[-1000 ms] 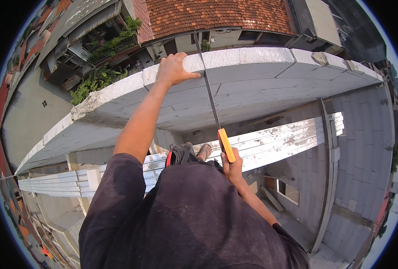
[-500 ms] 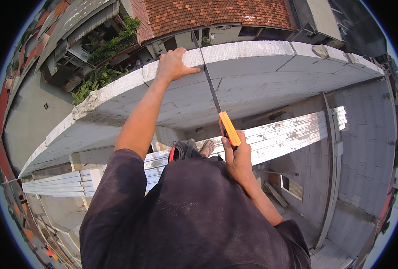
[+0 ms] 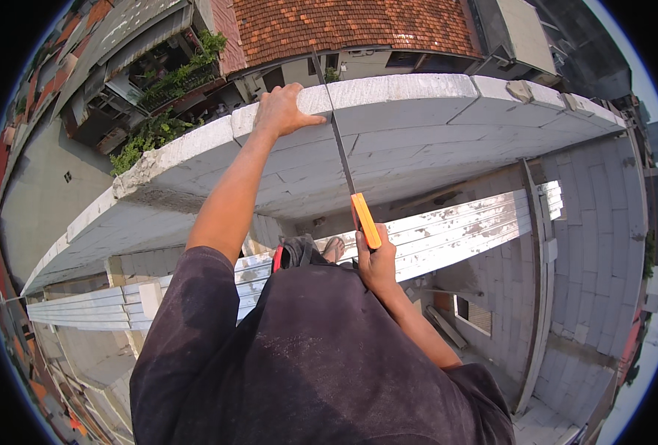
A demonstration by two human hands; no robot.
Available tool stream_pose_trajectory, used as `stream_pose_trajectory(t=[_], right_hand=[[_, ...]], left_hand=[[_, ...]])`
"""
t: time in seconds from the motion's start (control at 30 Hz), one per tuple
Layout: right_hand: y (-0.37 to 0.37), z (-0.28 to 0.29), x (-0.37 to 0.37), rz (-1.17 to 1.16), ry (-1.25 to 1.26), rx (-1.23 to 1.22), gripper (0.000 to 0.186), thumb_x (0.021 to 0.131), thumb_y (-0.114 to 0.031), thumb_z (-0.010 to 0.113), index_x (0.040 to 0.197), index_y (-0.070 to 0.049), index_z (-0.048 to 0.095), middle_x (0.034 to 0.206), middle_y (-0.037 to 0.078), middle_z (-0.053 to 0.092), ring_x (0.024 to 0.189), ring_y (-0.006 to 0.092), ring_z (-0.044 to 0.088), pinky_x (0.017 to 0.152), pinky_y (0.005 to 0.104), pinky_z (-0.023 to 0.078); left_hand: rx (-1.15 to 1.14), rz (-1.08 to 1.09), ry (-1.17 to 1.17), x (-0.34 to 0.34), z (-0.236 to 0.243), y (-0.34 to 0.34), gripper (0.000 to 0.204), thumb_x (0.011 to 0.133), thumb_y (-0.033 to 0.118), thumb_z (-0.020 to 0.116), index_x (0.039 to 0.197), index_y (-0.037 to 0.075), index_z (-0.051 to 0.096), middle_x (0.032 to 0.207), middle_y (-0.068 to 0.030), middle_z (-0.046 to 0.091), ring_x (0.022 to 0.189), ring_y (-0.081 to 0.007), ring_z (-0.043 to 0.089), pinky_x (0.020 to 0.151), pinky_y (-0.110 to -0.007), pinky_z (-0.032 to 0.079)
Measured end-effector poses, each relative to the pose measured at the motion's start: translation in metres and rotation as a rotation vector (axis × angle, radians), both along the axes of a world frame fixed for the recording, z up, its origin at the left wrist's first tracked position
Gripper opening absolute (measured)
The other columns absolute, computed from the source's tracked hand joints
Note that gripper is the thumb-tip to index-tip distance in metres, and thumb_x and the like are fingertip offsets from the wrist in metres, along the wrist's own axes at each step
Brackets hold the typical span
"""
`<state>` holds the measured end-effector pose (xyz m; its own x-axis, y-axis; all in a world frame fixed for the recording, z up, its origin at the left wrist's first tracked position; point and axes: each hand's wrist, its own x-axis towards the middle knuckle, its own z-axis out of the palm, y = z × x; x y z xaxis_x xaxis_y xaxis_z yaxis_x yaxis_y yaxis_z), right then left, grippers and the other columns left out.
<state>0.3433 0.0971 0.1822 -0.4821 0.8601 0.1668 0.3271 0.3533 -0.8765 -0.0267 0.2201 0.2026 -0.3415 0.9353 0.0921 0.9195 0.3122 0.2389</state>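
Note:
My left hand [image 3: 278, 113] clasps the top of a pale block wall [image 3: 403, 90], its fingers over the top and its thumb spread along the near edge. In my right hand [image 3: 378, 265] is a handsaw [image 3: 367, 221] with an orange handle, held low in front of my body. The long, narrow dark blade crosses the wall's top just right of my left thumb, and its tip sticks out past the far side. How deep the blade sits in the block cannot be made out.
Below the wall runs a platform of shiny metal planks [image 3: 462, 231], where my sandalled foot [image 3: 334, 249] shows. A dark upright beam [image 3: 534, 297] rises at right. Mortar lumps [image 3: 520, 91] lie on the wall's top. Beyond it are a tiled roof [image 3: 344, 30] and green plants [image 3: 151, 137].
The whole view has shifted slightly, so the wall appears a little lower and further left. Both hands keep their holds, and the saw stays at nearly the same spot on the wall.

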Motion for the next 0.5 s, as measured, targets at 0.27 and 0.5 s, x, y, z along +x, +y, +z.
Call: stream_pose_trajectory(t=[0.27, 0.5], right_hand=[[0.063, 0.038, -0.069, 0.049, 0.004, -0.161, 0.020, 0.110, -0.017, 0.067, 0.111, 0.001, 0.059, 0.072, 0.013, 0.059, 0.064, 0.0208, 0.054, 0.064, 0.0366, 0.047], [-0.007, -0.028, 0.038, 0.058, -0.042, -0.056, 0.027, 0.106, -0.012, 0.069, 0.128, 0.002, 0.063, 0.097, 0.020, 0.072, 0.087, 0.0383, 0.076, 0.078, 0.0408, 0.058]], left_hand=[[0.082, -0.018, 0.044, -0.016, -0.006, -0.007, 0.099, 0.071, 0.073, 0.089, 0.134, 0.001, 0.068, 0.125, -0.0211, 0.075, 0.121, -0.0364, 0.070, 0.105, -0.051, 0.053], [0.014, 0.013, -0.015, -0.010, -0.006, -0.007, 0.102, 0.069, 0.074, 0.091, 0.137, 0.002, 0.069, 0.128, -0.0175, 0.075, 0.124, -0.0334, 0.067, 0.108, -0.048, 0.051]])
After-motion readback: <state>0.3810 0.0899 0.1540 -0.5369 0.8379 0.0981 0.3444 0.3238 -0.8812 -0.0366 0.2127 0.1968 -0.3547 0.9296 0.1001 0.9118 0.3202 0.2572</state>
